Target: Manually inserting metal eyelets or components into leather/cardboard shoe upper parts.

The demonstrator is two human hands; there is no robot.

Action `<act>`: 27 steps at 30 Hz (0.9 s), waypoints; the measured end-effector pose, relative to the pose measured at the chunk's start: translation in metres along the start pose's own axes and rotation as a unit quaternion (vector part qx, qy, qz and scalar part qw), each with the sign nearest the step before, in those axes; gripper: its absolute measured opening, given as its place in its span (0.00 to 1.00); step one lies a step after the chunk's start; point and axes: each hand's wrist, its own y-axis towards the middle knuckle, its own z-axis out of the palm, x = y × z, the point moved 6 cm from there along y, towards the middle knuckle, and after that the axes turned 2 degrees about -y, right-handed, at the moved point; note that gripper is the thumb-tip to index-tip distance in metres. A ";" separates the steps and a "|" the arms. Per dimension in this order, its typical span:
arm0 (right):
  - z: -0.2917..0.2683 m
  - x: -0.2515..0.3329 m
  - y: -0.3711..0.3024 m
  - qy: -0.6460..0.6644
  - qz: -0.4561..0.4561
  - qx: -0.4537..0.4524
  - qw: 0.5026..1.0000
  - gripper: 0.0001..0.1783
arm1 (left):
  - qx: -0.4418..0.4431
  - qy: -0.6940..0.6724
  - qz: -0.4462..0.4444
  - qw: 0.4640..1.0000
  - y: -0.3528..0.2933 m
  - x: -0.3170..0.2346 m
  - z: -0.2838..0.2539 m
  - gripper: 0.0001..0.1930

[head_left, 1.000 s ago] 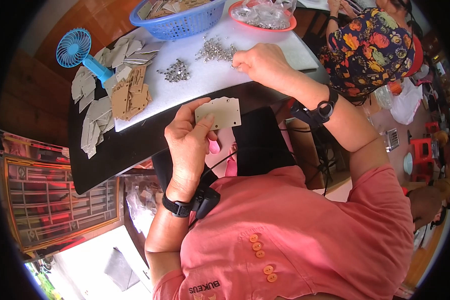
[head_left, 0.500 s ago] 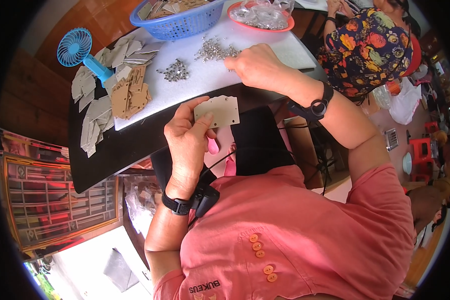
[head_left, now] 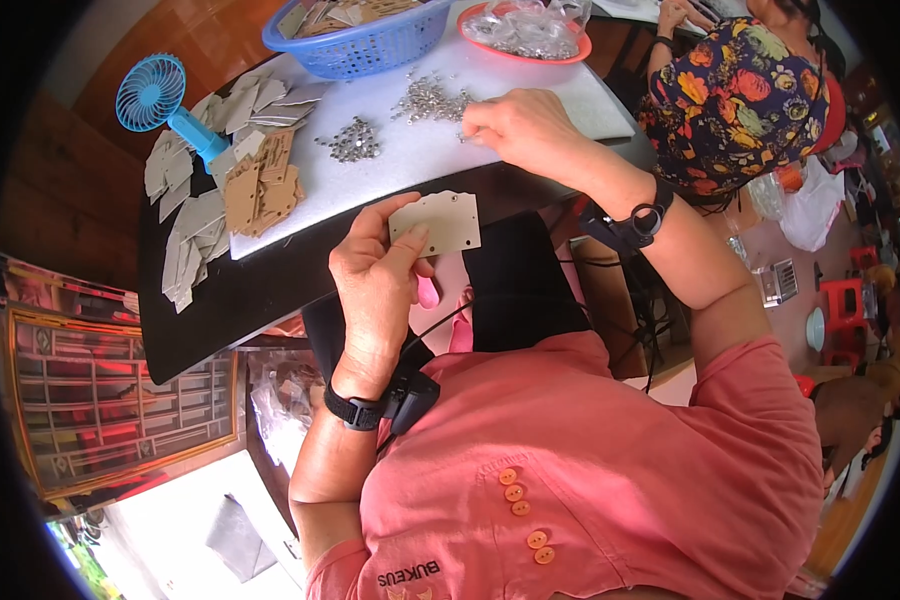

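A pale card [head_left: 440, 222] with a notched upper edge and small dark holes is pinched between the thumb and fingers of my left hand [head_left: 382, 262], over my lap at the table's near edge. My right hand [head_left: 520, 125] has its fingertips drawn together at the right side of a loose pile of small shiny metal pieces [head_left: 425, 100]. Whatever is in those fingertips is too small to make out. Left of that pile lies a smaller heap of silvery pieces [head_left: 353, 141] on the white sheet [head_left: 320, 190].
Brown cards [head_left: 260, 190] lie stacked at the left, with grey cards [head_left: 195, 250] around them and a blue fan [head_left: 152, 95] behind. At the back stand a blue basket [head_left: 370, 55] of cards and a red tray [head_left: 530, 58] with plastic bags. Another person [head_left: 735, 95] sits at the far right.
My right hand has shifted a little to the right and toward me, away from the middle of the metal pile. The left hand and its card are nearly still.
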 end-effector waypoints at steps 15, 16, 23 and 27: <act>0.000 -0.009 0.000 -0.028 0.060 0.006 0.998 0.03 | -0.001 0.000 -0.010 1.000 0.001 0.001 -0.001 0.17; 0.000 -0.010 0.001 -0.024 0.077 0.021 0.997 0.03 | -0.003 -0.004 -0.011 1.000 0.001 0.002 -0.001 0.17; 0.004 -0.008 0.007 -0.064 0.114 0.067 0.989 0.04 | 0.005 -0.007 -0.010 1.000 0.002 0.000 -0.001 0.16; 0.004 -0.008 0.004 -0.093 0.097 0.074 0.988 0.05 | 0.005 -0.020 -0.022 1.000 0.004 0.000 -0.002 0.17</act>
